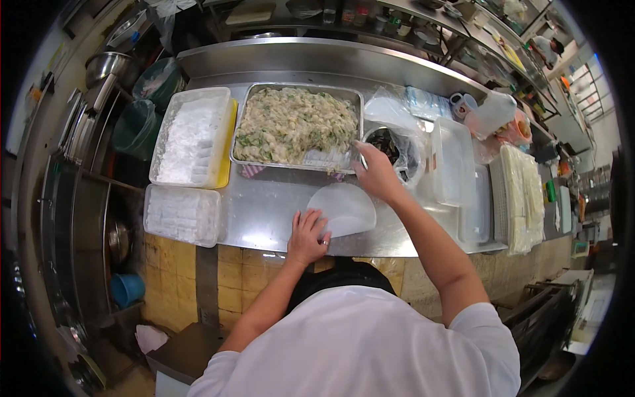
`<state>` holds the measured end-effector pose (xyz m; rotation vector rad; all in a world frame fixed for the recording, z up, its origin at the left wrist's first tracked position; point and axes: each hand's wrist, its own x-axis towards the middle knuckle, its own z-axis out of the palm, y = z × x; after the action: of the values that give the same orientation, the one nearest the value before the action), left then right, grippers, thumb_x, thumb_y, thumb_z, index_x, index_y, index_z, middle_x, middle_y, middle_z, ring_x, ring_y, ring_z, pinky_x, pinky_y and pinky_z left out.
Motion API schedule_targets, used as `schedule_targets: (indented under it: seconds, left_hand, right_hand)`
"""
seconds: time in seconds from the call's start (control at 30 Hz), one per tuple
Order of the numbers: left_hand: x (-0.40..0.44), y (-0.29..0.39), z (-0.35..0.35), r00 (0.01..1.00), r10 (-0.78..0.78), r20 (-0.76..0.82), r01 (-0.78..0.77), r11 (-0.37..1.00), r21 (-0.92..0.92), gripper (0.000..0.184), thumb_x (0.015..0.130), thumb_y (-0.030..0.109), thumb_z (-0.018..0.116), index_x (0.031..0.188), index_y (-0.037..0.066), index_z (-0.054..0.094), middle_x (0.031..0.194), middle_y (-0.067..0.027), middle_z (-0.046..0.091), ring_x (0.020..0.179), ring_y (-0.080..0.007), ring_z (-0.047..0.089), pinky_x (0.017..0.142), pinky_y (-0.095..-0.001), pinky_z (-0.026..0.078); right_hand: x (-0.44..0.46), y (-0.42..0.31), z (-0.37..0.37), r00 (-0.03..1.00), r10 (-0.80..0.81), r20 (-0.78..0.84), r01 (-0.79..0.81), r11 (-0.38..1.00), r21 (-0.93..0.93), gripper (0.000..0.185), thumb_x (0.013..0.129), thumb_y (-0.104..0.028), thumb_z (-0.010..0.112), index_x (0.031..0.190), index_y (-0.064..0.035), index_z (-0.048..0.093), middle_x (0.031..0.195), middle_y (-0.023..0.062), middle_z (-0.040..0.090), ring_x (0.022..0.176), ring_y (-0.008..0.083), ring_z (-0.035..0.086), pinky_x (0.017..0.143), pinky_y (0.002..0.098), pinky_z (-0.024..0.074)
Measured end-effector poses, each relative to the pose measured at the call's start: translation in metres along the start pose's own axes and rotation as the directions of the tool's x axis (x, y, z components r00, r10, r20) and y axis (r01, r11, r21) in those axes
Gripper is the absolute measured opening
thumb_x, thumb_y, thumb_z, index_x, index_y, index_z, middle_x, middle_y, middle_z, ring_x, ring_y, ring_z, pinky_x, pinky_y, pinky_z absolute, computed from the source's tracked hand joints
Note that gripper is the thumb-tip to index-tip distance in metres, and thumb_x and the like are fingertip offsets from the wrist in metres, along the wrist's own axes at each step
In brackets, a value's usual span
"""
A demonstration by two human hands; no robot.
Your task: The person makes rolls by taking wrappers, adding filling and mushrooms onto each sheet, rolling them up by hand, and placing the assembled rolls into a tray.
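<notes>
My left hand point(307, 235) lies on the near left edge of a thin translucent white sheet point(345, 208), its fingers spread. The sheet has a rounded far edge and rests flat on the steel table. At the near right corner of a metal tray point(297, 165), my right hand point(375, 171) has its fingers bent together; whatever is between them is hidden. Pale filling with green bits point(294, 122) heaps in the tray, and bare metal shows at its near right corner. Right of the tray stands a round container point(413, 159) with dark contents.
Left are a tub of white powder point(188, 139) and a smaller box point(182, 215) of rows of white pieces. Clear plastic boxes point(453, 162) and a stack of pale sheets point(521, 198) stand right. A blue bucket point(127, 290) is on the left. A person point(546, 49) is far back.
</notes>
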<state>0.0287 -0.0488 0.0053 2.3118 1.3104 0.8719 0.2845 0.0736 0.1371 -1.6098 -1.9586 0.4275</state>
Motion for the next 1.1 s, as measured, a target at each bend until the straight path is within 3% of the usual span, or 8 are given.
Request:
schedule_targets:
  seconds: [0.23, 0.33, 0.43, 0.53, 0.73, 0.93, 1.03, 1.1]
  left_hand:
    - [0.0, -0.002, 0.006, 0.999, -0.05, 0.004, 0.05, 0.999, 0.0, 0.044, 0.085, 0.026, 0.079, 0.125, 0.007, 0.072, 0.144, -0.0141, 0.065, 0.142, -0.0351, 0.056, 0.126, -0.0634, 0.034]
    - [0.001, 0.0, 0.004, 0.998, -0.059, 0.008, 0.059, 0.998, 0.004, 0.044, 0.085, 0.026, 0.079, 0.125, 0.008, 0.072, 0.143, -0.0132, 0.066, 0.142, -0.0337, 0.057, 0.126, -0.0622, 0.034]
    - [0.002, 0.0, 0.002, 0.997, -0.075, 0.021, 0.075, 0.997, -0.01, 0.044, 0.086, 0.025, 0.079, 0.125, 0.008, 0.072, 0.143, -0.0131, 0.067, 0.142, -0.0334, 0.057, 0.126, -0.062, 0.034]
    - [0.001, 0.0, 0.002, 0.997, -0.072, 0.008, 0.072, 0.997, -0.018, 0.043, 0.085, 0.024, 0.079, 0.124, 0.008, 0.072, 0.143, -0.0131, 0.067, 0.142, -0.0334, 0.057, 0.126, -0.0614, 0.035]
    - [0.0, -0.001, 0.002, 0.998, -0.067, -0.006, 0.067, 0.997, -0.035, 0.043, 0.084, 0.022, 0.08, 0.124, 0.008, 0.072, 0.143, -0.0131, 0.067, 0.142, -0.0338, 0.057, 0.126, -0.0602, 0.035]
    - [0.0, -0.001, 0.002, 0.998, -0.063, -0.009, 0.062, 0.998, -0.032, 0.044, 0.085, 0.023, 0.081, 0.125, 0.008, 0.072, 0.143, -0.0124, 0.067, 0.143, -0.0337, 0.057, 0.126, -0.0606, 0.035]
    - [-0.001, -0.001, 0.003, 0.998, -0.064, -0.001, 0.064, 0.998, -0.029, 0.043, 0.085, 0.024, 0.08, 0.125, 0.009, 0.072, 0.144, -0.0117, 0.067, 0.143, -0.0334, 0.057, 0.127, -0.0604, 0.035]
    - [-0.001, -0.003, 0.003, 0.998, -0.063, -0.01, 0.063, 0.998, -0.031, 0.043, 0.086, 0.024, 0.08, 0.125, 0.009, 0.072, 0.144, -0.0114, 0.066, 0.143, -0.0332, 0.057, 0.127, -0.06, 0.035]
  right_hand:
    - [0.115, 0.036, 0.053, 0.95, -0.012, 0.311, 0.113, 0.944, -0.309, 0.021, 0.093, -0.005, 0.06, 0.108, 0.0073, 0.068, 0.117, 0.0276, 0.072, 0.112, 0.0434, 0.071, 0.101, 0.0495, 0.0573]
    - [0.115, 0.04, 0.081, 0.914, 0.07, 0.4, 0.114, 0.901, -0.419, 0.023, 0.091, -0.006, 0.062, 0.108, 0.007, 0.071, 0.116, 0.027, 0.072, 0.113, 0.0425, 0.071, 0.101, 0.0494, 0.0572]
    - [0.113, 0.03, 0.077, 0.774, 0.178, 0.607, 0.149, 0.881, -0.448, 0.024, 0.091, -0.006, 0.061, 0.108, 0.0054, 0.074, 0.116, 0.0262, 0.073, 0.114, 0.041, 0.072, 0.101, 0.0485, 0.0576]
    - [0.109, 0.024, 0.076, 0.937, -0.021, 0.348, 0.149, 0.927, -0.345, 0.024, 0.092, -0.007, 0.061, 0.107, 0.0039, 0.076, 0.117, 0.0259, 0.075, 0.113, 0.0407, 0.073, 0.101, 0.0485, 0.059]
    - [0.114, 0.009, 0.111, 0.885, -0.009, 0.466, 0.199, 0.911, -0.362, 0.022, 0.091, -0.007, 0.063, 0.103, 0.0042, 0.078, 0.115, 0.0267, 0.076, 0.106, 0.0418, 0.076, 0.093, 0.0491, 0.0626]
    - [0.112, 0.001, 0.108, 0.735, 0.181, 0.654, 0.024, 0.956, -0.291, 0.021, 0.086, -0.007, 0.066, 0.095, 0.0047, 0.08, 0.094, 0.026, 0.08, 0.092, 0.0416, 0.079, 0.088, 0.0496, 0.0638]
    - [0.108, 0.011, 0.101, 0.791, -0.033, 0.611, 0.099, 0.992, -0.075, 0.023, 0.083, -0.008, 0.068, 0.098, 0.0011, 0.083, 0.093, 0.0224, 0.081, 0.091, 0.0415, 0.079, 0.089, 0.048, 0.0631]
    - [0.116, 0.006, 0.094, 0.689, 0.062, 0.722, 0.113, 0.975, -0.192, 0.033, 0.084, -0.005, 0.066, 0.113, -0.0008, 0.083, 0.105, 0.0247, 0.08, 0.098, 0.0397, 0.079, 0.091, 0.0442, 0.0618]
